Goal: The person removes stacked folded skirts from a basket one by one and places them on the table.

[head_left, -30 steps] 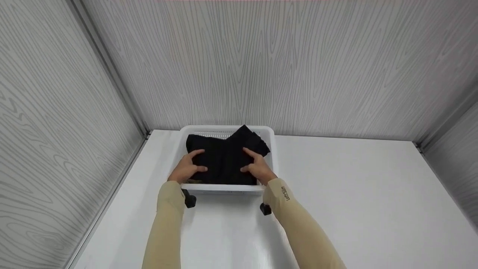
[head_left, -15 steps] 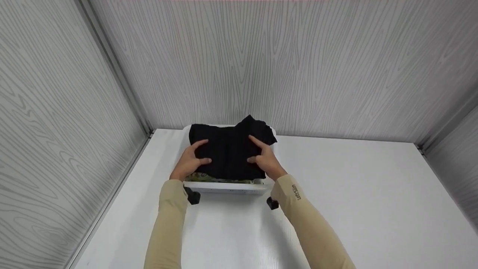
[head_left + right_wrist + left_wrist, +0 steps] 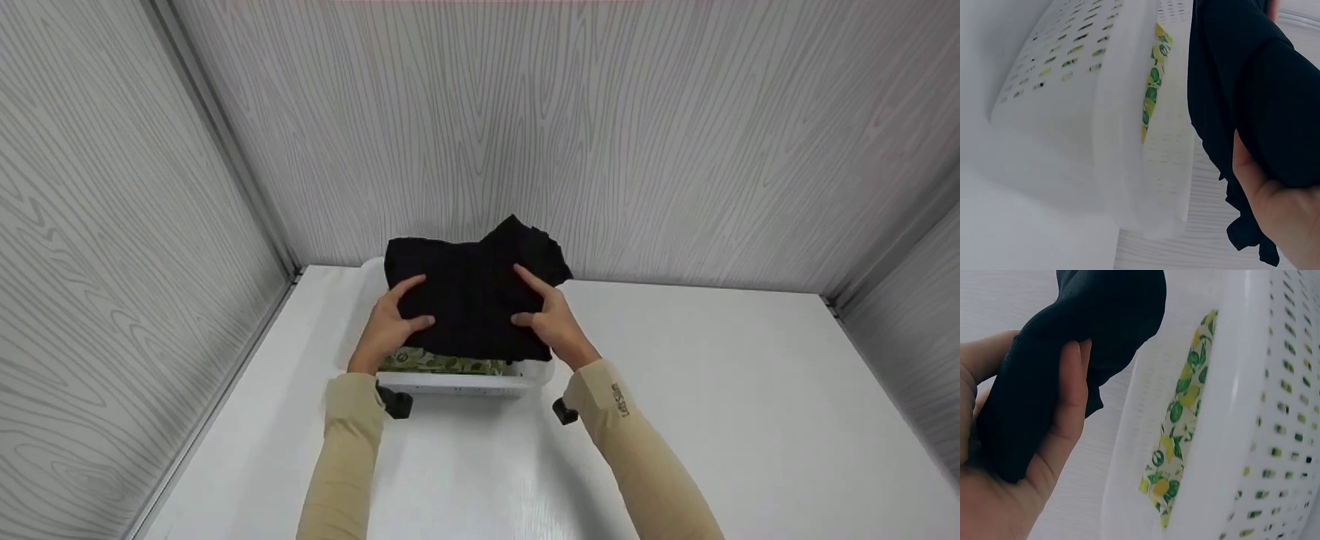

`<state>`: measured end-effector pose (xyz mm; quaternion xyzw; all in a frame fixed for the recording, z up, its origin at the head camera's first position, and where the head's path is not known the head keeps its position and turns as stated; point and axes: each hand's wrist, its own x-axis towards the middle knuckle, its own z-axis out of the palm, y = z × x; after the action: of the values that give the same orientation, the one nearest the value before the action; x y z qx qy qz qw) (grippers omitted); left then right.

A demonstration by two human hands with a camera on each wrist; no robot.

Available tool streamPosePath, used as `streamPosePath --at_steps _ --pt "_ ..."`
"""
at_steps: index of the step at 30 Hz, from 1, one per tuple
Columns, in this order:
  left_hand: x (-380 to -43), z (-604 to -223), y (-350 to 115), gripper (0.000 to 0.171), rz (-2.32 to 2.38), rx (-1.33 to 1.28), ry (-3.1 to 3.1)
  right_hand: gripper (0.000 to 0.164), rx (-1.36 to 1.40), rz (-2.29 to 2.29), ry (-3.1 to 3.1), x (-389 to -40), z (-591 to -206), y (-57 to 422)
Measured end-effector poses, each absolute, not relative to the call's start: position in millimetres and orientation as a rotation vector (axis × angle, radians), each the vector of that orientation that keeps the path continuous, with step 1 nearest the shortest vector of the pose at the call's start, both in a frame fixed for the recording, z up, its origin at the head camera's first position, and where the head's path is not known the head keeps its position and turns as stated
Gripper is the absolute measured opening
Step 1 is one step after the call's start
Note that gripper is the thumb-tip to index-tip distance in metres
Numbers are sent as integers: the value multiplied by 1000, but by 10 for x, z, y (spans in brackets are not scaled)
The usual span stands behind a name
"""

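A folded black garment [image 3: 472,300] is held up over a white perforated basket [image 3: 457,382]. My left hand [image 3: 384,328] grips its left side, thumb on the near face. The left wrist view shows the dark cloth [image 3: 1109,312] wedged between thumb and fingers. On the other side, my right hand [image 3: 560,324] pinches the garment, index finger stretched along it. A ragged-looking edge of the cloth [image 3: 1244,233] hangs beyond the thumb in the right wrist view. Inside the basket lies a fabric with a lemon-and-leaf print [image 3: 446,364], partly hidden by the garment.
The basket stands on a white table [image 3: 712,390], close to the grey wood-grain back panel [image 3: 480,127]. A similar panel [image 3: 97,262] rises along the left side. Small black devices [image 3: 397,403] sit at both wrists.
Both hands have raised the black garment out of the basket and a little to the right. The lemon-print fabric beneath it has come into sight.
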<state>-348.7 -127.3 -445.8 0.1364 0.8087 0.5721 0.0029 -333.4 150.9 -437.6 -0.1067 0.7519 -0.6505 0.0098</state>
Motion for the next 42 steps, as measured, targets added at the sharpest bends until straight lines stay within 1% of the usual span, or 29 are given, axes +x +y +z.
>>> streamPosePath --at_steps 8,16,27,42 --pt "-3417 -4426 -1195 73 1773 453 2569 85 -348 -2048 2373 -3266 -4372 1617" --pt "-3369 -4452 -1064 73 1848 470 2544 85 -391 -2054 2370 -3203 -4353 1757" --pt "-3328 -4483 -773 71 1876 498 2521 87 -393 -2018 2430 -3121 -4365 2074" --pt "-3353 -4493 -342 69 1930 623 2468 87 -342 -2032 2508 -2994 -4370 2491"
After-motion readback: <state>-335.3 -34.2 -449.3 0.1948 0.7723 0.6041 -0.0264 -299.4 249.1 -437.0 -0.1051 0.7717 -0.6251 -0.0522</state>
